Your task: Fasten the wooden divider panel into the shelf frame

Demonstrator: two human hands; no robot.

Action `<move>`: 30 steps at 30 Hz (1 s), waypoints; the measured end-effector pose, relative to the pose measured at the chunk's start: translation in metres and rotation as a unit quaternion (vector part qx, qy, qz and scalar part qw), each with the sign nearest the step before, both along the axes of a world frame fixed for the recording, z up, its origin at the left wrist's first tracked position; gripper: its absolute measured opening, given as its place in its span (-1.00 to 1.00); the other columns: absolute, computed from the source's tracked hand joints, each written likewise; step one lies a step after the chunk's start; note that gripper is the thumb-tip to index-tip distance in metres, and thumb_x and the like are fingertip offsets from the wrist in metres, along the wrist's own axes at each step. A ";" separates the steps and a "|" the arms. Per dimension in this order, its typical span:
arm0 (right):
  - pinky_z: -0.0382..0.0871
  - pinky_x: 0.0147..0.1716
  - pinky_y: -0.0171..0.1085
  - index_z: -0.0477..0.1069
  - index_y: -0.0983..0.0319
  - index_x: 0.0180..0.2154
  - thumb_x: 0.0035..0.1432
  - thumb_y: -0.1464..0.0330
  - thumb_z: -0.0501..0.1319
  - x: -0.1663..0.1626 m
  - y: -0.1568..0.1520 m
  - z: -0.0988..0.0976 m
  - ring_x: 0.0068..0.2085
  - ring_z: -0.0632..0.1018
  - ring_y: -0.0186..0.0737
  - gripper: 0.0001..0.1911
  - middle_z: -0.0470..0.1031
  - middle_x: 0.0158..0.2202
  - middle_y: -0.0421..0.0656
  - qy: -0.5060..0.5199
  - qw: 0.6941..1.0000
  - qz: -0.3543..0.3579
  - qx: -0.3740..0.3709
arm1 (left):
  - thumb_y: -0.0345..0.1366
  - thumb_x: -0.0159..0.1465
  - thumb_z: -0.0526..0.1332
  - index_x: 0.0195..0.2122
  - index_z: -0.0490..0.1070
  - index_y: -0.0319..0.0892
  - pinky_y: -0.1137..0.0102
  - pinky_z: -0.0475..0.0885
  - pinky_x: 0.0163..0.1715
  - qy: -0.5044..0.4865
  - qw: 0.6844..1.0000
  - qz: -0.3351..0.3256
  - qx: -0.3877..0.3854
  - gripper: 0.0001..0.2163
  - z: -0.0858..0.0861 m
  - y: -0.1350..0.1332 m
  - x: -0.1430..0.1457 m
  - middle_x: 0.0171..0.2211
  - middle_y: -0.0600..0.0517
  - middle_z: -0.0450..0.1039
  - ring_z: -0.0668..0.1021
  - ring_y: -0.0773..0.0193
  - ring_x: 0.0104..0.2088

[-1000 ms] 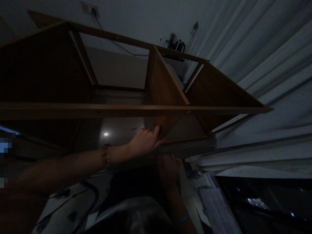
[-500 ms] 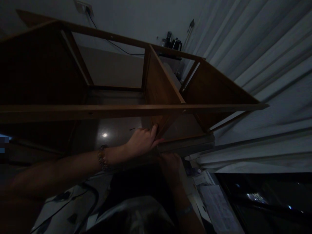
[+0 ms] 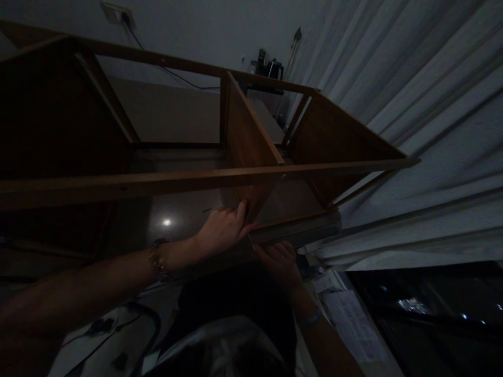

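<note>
A wooden frame with open bays (image 3: 176, 180) fills the middle of the dim view. My left hand (image 3: 222, 228) is closed round the lower front end of its upright divider (image 3: 253, 131), thumb and forefinger on the wood. Just right of and below it, my right hand (image 3: 280, 259) pinches a thin metal rod (image 3: 251, 241). The rod's upper end points toward the foot of the divider, close to my left thumb. Darkness hides its exact kind and whether its tip touches the wood.
A small dark, thin piece (image 3: 207, 210) lies on the glossy base panel (image 3: 173, 207) left of my hand. Pale curtains (image 3: 393, 78) hang at the right. Papers (image 3: 349, 319) lie at lower right, and cables (image 3: 102, 327) at lower left. A kettle (image 3: 274, 69) stands behind.
The view has shifted, so the frame sits further left. My right hand has moved a little right and turned, and the thin rod shows more clearly. My left hand keeps its hold.
</note>
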State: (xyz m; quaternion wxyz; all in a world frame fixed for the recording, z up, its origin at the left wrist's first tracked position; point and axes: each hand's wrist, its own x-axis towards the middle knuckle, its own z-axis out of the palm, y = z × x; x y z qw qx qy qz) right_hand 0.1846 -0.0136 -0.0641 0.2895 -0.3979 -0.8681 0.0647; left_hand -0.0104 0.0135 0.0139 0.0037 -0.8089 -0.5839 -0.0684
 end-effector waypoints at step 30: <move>0.27 -0.31 -0.21 0.32 0.17 -0.33 0.12 0.47 0.07 -0.035 -0.019 -0.024 -0.39 0.42 -0.26 -0.89 0.43 -0.46 -0.19 0.143 0.986 -0.088 0.019 | 0.03 0.22 -0.24 -0.06 0.15 -0.38 0.41 0.29 -0.50 0.003 1.000 -0.002 0.006 -0.45 0.001 -0.001 0.000 -0.51 -0.10 0.45 0.53 0.16 -0.43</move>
